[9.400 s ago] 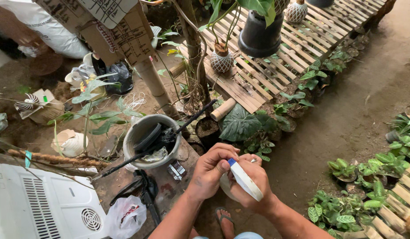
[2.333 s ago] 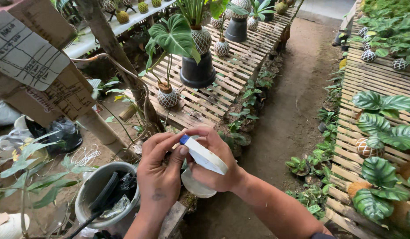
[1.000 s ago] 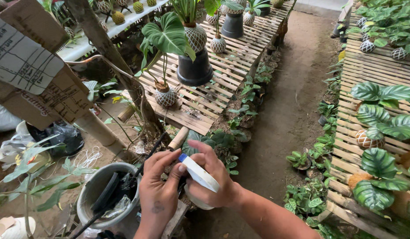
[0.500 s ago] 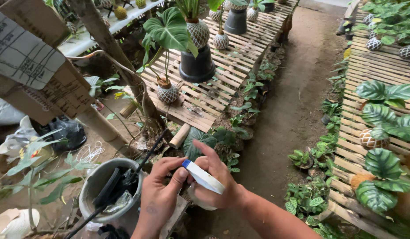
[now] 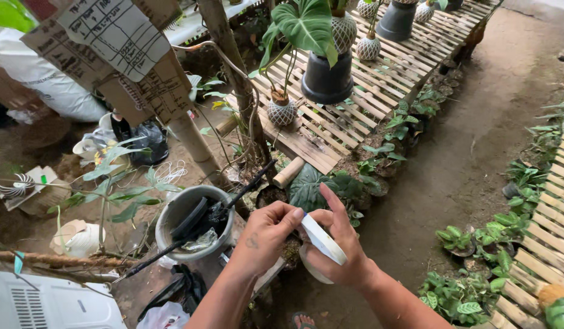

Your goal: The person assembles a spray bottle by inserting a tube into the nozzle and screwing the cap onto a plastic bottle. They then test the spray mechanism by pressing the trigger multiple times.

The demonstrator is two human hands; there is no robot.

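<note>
My right hand (image 5: 336,250) grips a roll of white tape (image 5: 323,239), held edge-on in front of me. My left hand (image 5: 266,234) pinches at the roll's upper end with thumb and fingertips. Under my right hand sits a small white pot (image 5: 311,271), mostly hidden. Just left of my hands stands a grey bucket (image 5: 172,219) with black tools and a long black rod sticking out of it.
A slatted wooden bench (image 5: 355,91) ahead carries a black pot (image 5: 327,79) with a big-leaved plant and netted round pots. A dirt path (image 5: 470,158) runs right of it, lined with small green plants. Cardboard sheets (image 5: 111,55) hang at upper left; a white appliance (image 5: 44,304) lies bottom left.
My view has dropped and swung left, so the bucket and ground now show more fully. Both hands stay on the tape roll, the left fingers still working at its end.
</note>
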